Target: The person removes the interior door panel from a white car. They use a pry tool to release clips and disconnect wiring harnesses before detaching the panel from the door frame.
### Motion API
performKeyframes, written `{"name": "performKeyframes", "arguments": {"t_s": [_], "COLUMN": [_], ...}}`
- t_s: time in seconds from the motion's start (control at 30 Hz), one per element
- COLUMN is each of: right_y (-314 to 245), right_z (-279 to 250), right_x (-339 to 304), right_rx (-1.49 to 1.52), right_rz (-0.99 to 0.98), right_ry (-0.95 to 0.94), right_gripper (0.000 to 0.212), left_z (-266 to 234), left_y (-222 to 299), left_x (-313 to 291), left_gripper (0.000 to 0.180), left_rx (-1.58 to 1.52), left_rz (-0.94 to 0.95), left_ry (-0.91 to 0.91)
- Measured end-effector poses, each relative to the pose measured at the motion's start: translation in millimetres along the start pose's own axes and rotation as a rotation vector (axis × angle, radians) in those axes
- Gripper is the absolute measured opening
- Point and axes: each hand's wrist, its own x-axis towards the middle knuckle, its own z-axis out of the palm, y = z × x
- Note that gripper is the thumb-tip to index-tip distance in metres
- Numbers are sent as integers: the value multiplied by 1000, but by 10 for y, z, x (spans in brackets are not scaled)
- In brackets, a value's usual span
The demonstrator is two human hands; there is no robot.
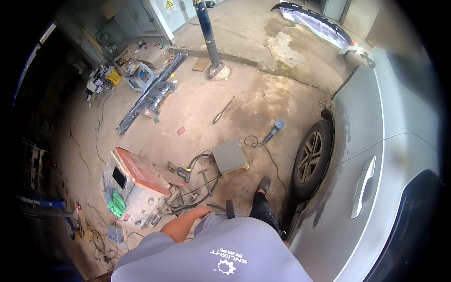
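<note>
Bending in at the waist: left hand (203, 212), close against the grey shirt (225, 249); fingers tucked away, so cannot tell whether its grip is open or closed.
Right hand: hidden from view; cannot tell its grip either.
Black cables (192, 205): lie looped on the floor just beyond the left hand.
Machine (141, 176): stands left of the cables, orange on top, with a green cloth (116, 203) against its side.
T-shaped bar (205, 182): lies among the cables, near a black gun-shaped tool (184, 175).
Stool (229, 156): stands square and grey, ahead of the shoe (265, 184).
Grinder (274, 130): lies between stool and wheel (311, 157), blue, trailing a cord.
Silver car (376, 155): fills the right side, dull and scuffed around the wheel, door handle (364, 188) in plain sight.
Slender metal tool (223, 111): lies on the floor, past the stool.
</note>
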Motion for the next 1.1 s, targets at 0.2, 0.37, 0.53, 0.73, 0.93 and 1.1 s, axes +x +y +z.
{"name": "performKeyframes", "arguments": {"t_s": [0.2, 0.37, 0.53, 0.73, 0.93, 1.1], "right_y": [-2082, -2876, -2781, -2984, -3393, -3053], "right_z": [-795, -1383, -1696, -1641, -1708, -1025], "right_x": [962, 1264, 1558, 1349, 1476, 2490], "right_rx": [489, 390, 256, 220, 133, 369], "right_rz": [-43, -95, -149, -181, -37, 305], "right_ry": [-125, -278, -379, -230, -93, -166], "right_gripper": [6, 8, 21, 25, 17, 34], "left_z": [-654, -983, -1119, -1395, -2095, -3231], "left_y": [733, 1546, 1718, 1337, 2071, 2670], "left_x": [425, 843, 1286, 1671, 2241, 3047], "left_gripper": [47, 46, 52, 35, 35, 35], "left_rx": [293, -108, -100, -155, 26, 209], "left_rz": [405, 364, 313, 77, 73, 195], "left_ry": [328, 510, 574, 384, 295, 276]}}
